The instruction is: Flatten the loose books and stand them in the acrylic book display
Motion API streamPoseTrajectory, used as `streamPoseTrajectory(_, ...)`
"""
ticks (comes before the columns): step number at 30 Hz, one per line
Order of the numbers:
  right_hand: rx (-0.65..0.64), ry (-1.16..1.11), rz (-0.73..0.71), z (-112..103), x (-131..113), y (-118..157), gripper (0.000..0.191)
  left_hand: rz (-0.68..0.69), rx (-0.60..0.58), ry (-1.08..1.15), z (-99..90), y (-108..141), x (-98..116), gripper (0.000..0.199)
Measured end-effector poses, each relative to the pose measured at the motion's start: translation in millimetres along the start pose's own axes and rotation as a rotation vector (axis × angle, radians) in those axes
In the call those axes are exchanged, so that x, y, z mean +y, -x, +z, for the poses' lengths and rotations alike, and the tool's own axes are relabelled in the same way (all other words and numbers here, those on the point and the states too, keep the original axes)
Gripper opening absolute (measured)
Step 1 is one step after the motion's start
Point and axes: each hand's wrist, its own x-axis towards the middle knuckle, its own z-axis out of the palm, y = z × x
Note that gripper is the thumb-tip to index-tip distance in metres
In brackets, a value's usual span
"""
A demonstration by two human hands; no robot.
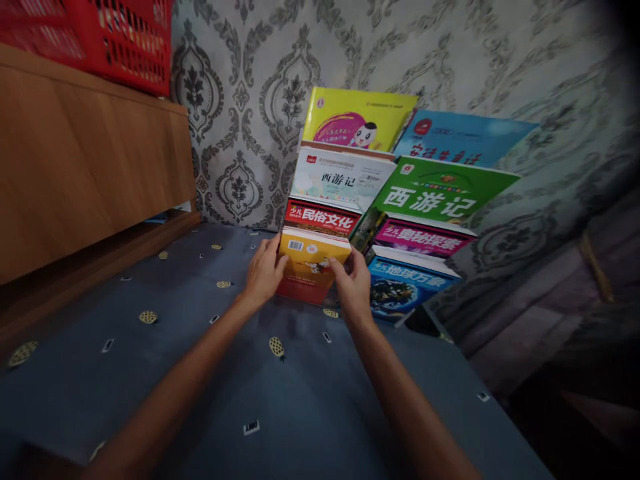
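Note:
Between my two hands a yellow and red book (305,267) stands with a barcode on the cover facing me. My left hand (265,267) grips its left edge, thumb on the front. On its right edge is my right hand (353,283), thumb also pressed on the cover. Right behind it rise a red book (320,219), a white book (343,180) and a yellow book (357,117), each taller than the one in front. Beside them, a second row holds a blue globe book (407,283), a magenta book (420,237), a green book (445,193) and a light blue book (470,137).
The books stand on a dark blue patterned cloth (200,373) against a wall with damask wallpaper (240,127). At left is a wooden cabinet (95,160) with a red plastic basket (135,47) on top. A dark object (424,321) lies by the right row; a curtain (545,313) hangs at right.

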Motion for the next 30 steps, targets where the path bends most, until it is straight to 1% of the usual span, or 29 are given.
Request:
streamPoseTrajectory(3, -0.013, -0.131, 0.080, -1, -5, -3, 0.052, 0.006, 0.006, 0.022, 0.1, -1, -2, 0.055)
streamPoseTrajectory(6, 0.003, -0.178, 0.106, -3, -7, -4, 0.051, 0.008, 0.005, 0.024, -0.5, -2, -3, 0.055)
streamPoseTrajectory(11, -0.032, -0.152, 0.088, -5, -9, -3, 0.052, 0.006, 0.006, 0.041, -1.3, -2, -2, 0.056)
streamPoseTrajectory(21, -0.031, -0.110, 0.058, -4, -9, -2, 0.056, 0.012, -0.010, 0.014, 0.3, -2, -7, 0.057)
streamPoseTrajectory(26, -0.034, -0.105, 0.084, -4, -5, -3, 0.058, 0.032, -0.030, -0.011, -1.5, -3, -9, 0.059)
streamPoseTrajectory(30, -0.056, -0.067, 0.069, -7, 2, -8, 0.059, 0.018, -0.033, 0.019, -3.8, -5, -9, 0.057)
